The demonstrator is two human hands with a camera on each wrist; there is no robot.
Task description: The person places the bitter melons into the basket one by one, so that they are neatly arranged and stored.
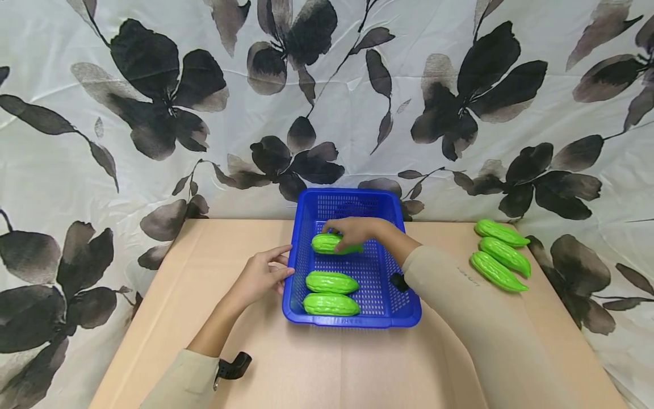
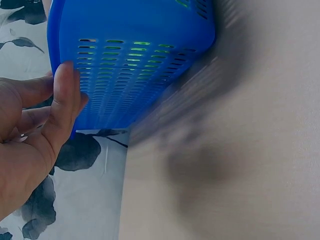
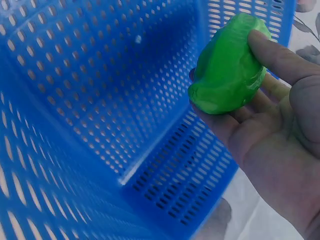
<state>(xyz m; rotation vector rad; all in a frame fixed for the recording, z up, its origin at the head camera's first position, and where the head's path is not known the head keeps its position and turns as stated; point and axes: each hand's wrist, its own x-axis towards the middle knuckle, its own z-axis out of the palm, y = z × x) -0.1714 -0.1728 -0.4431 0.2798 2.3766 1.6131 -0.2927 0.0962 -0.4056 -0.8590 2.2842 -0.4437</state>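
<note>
My right hand (image 1: pixel 352 232) grips a bright green bitter gourd (image 3: pixel 231 65), thumb on one side and fingers on the other. This gourd is over the far part of a blue plastic basket (image 1: pixel 375 284). Two more bitter gourds lie side by side at the basket's near end, one (image 1: pixel 332 282) behind the other (image 1: pixel 331 304). At the basket's left side, my left hand (image 1: pixel 261 276) has its fingertips at the rim and outer wall (image 2: pixel 125 25), with fingers fairly straight.
Three green bitter gourds (image 1: pixel 504 257) lie in a slanted row at the right edge of the light wooden table (image 1: pixel 245 363). Behind the table hangs a white cloth (image 1: pixel 368 130) with dark flowers.
</note>
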